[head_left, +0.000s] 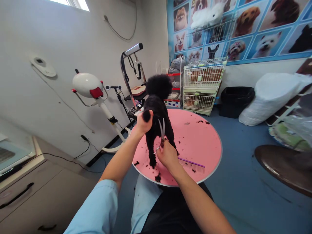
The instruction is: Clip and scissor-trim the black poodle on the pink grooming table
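A black curly-haired dog (pixel 156 105) stands on a round pink grooming table (pixel 195 136), its rear toward me. My left hand (pixel 144 123) is closed around the dog's tail, and the dark tuft (pixel 146 116) pokes out of the fist. My right hand (pixel 168 154) holds curved scissors (pixel 162 130) by the handles. Their blades point up, slightly parted, close to the dog's hindquarters. A purple-backed comb (pixel 192 163) lies on the table to the right of my right hand. Clumps of cut black hair (pixel 158 177) are scattered over the tabletop.
Behind the dog rises a metal grooming arm (pixel 133 50) with a hanging strap. A white dryer on a stand (pixel 87 85) is at the left. Wire cages (pixel 203 86), a black bin (pixel 236 100) and a white sack (pixel 262 97) line the back. A brown round base (pixel 280 167) stands right.
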Demonstrator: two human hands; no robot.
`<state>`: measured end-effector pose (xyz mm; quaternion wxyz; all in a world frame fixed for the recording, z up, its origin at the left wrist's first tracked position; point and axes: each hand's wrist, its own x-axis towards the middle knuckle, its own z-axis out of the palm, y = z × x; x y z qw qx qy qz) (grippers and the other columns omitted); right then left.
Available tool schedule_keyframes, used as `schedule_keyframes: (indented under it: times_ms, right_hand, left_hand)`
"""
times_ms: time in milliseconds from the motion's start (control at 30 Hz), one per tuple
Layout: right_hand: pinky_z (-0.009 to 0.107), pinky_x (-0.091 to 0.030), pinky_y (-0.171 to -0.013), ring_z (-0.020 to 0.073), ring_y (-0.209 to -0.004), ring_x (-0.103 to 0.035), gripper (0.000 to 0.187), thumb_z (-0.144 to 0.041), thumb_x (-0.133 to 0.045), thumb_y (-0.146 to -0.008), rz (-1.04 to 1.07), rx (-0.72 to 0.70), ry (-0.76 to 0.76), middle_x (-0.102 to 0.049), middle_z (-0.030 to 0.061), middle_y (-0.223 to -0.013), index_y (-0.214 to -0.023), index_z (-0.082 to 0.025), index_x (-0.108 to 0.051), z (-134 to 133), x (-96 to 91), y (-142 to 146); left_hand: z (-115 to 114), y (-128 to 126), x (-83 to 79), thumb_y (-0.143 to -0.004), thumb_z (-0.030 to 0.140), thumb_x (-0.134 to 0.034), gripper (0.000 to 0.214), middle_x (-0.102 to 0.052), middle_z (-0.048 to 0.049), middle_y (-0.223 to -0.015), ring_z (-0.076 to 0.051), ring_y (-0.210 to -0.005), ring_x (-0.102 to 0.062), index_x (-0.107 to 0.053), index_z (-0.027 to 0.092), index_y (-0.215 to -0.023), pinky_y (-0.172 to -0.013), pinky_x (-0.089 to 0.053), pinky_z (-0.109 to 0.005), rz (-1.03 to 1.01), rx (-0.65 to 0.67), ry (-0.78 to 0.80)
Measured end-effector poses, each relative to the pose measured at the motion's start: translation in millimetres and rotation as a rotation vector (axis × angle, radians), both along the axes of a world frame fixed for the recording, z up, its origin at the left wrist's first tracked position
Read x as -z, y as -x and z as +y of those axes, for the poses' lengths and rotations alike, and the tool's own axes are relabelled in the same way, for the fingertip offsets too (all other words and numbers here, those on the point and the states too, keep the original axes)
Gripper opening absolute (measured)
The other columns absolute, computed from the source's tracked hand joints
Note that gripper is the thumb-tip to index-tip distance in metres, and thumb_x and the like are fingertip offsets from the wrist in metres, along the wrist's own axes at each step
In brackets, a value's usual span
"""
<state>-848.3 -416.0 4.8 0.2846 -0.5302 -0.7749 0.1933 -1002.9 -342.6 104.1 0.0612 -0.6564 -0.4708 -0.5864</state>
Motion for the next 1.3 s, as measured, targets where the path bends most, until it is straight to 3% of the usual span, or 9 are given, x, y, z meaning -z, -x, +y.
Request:
schedule_keyframes:
  times_ms: [233,367,500,600,767,967,1300]
  right_hand:
    - [0.031,-0.044,-0.073,0.0237,-0.089,-0.067,0.023,-0.015,-0.045,-0.087,0.027,-0.002,-0.016,-0.068,0.0114,-0.102,-0.108,-0.014,-0.055,-1.9,-1.0,7.8]
    - [0.030,-0.044,-0.073,0.0229,-0.088,-0.066,0.025,-0.015,-0.045,-0.087,0.052,-0.012,-0.016,-0.068,0.0102,-0.100,-0.110,-0.015,-0.054,-1.3,1.8,5.4]
    - [0.030,-0.044,-0.074,0.0228,-0.090,-0.065,0.024,-0.015,-0.046,-0.087,-0.020,-0.001,-0.019,-0.068,0.0116,-0.101,-0.110,-0.013,-0.053,6.6,14.1,-16.0]
    - [0.030,-0.043,-0.070,0.0222,-0.085,-0.064,0.021,-0.011,-0.043,-0.089,-0.207,0.010,-0.090,-0.067,0.0135,-0.098,-0.107,-0.012,-0.054,20.4,20.6,-39.7]
    - [0.032,-0.038,-0.067,0.0235,-0.078,-0.062,0.022,-0.004,-0.043,-0.086,-0.505,-0.068,-0.383,-0.066,0.0129,-0.090,-0.102,-0.011,-0.056,47.5,8.1,-64.8]
    - [0.035,-0.034,-0.070,0.0259,-0.076,-0.059,0.016,-0.007,-0.043,-0.087,-0.623,-0.084,-0.620,-0.063,0.0135,-0.084,-0.092,-0.012,-0.058,70.9,-17.7,-69.4]
    - [0.035,-0.033,-0.070,0.0264,-0.075,-0.058,0.022,-0.004,-0.039,-0.088,-0.657,-0.082,-0.651,-0.062,0.0122,-0.081,-0.093,-0.012,-0.059,73.8,-30.1,-73.0]
  left_hand:
    - [-2.3,-3.9,-1.2,-0.091,0.047,-0.052,0.043,-0.054,-0.0002,-0.053,-0.012,-0.050,-0.051,-0.052,0.020,-0.058,-0.053,-0.042,-0.027,0.032,-0.038,-0.004]
    - [-3.7,-1.6,-13.7,-0.092,0.044,-0.050,0.041,-0.057,-0.0021,-0.057,-0.013,-0.053,-0.054,-0.054,0.019,-0.060,-0.056,-0.045,-0.028,0.148,-0.016,0.021]
    - [10.7,3.5,-36.2,-0.090,0.038,-0.054,0.024,-0.068,-0.0057,-0.080,-0.020,-0.088,-0.065,-0.067,0.019,-0.083,-0.091,-0.049,-0.037,0.414,0.184,0.105]
    - [26.2,6.3,-43.4,-0.092,0.036,-0.051,0.025,-0.072,-0.0058,-0.087,-0.020,-0.099,-0.064,-0.069,0.019,-0.097,-0.106,-0.041,-0.043,0.404,0.287,0.268]
    - [30.1,4.8,-42.5,-0.094,0.040,-0.046,0.036,-0.074,-0.0091,-0.095,-0.019,-0.091,-0.066,-0.071,0.014,-0.089,-0.093,-0.049,-0.036,0.312,0.373,0.403]
    - [19.5,-6.6,-53.1,-0.095,0.037,-0.043,0.040,-0.074,-0.0088,-0.093,-0.019,-0.090,-0.067,-0.074,0.013,-0.085,-0.090,-0.050,-0.031,0.345,0.388,0.463]
    - [20.3,-11.8,-55.4,-0.096,0.034,-0.044,0.039,-0.074,-0.0080,-0.087,-0.020,-0.086,-0.067,-0.073,0.016,-0.077,-0.085,-0.051,-0.032,0.401,0.374,0.419]
